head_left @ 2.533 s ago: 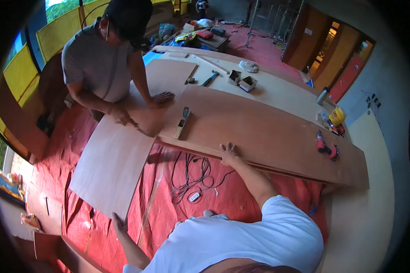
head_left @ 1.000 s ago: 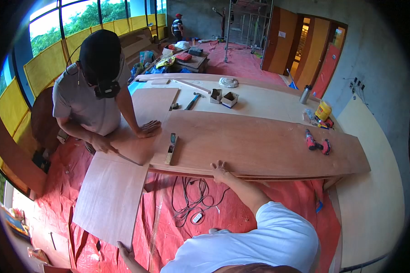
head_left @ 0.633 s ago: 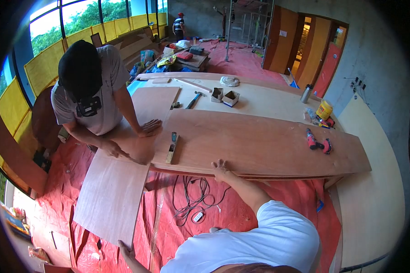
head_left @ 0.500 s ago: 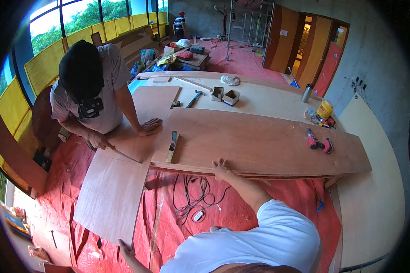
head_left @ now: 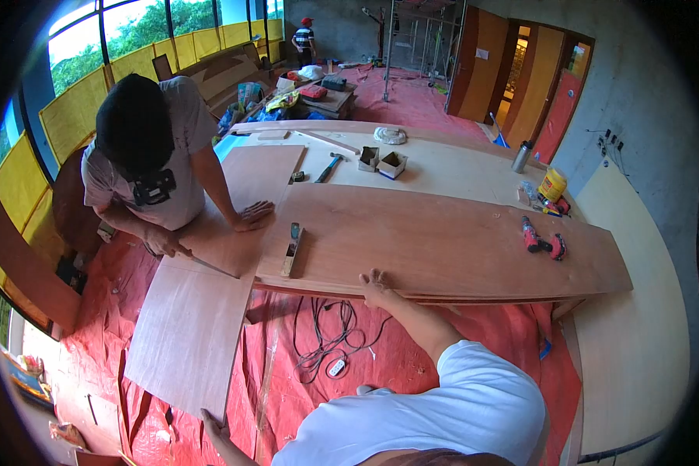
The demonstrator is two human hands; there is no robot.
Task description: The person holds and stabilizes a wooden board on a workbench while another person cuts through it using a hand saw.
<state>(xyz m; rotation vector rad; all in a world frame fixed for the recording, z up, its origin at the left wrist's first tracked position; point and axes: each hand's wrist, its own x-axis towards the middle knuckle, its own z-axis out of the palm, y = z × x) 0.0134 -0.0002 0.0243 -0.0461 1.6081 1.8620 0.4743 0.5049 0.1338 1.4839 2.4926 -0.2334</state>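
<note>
My left hand [head_left: 216,429] grips the near corner of a long, narrow plywood sheet [head_left: 182,334], which juts past the work surface toward me. My right hand [head_left: 376,286] rests with fingers spread on the front edge of a broader plywood panel [head_left: 443,241]. Across from me, a co-worker in a dark cap holds a thin-bladed handsaw [head_left: 213,268] against the narrow sheet. That person's other hand [head_left: 254,217] presses flat on the same sheet. A small level or plane-like tool [head_left: 291,250] lies on the panel near the joint between the two boards.
A red drill [head_left: 531,234] lies at the panel's right. Behind are a hammer [head_left: 330,168], small boxes [head_left: 392,164], a steel flask [head_left: 522,157] and a yellow tub [head_left: 552,185]. A coiled cable [head_left: 326,342] is on the red floor sheeting. Another person [head_left: 304,43] stands far back.
</note>
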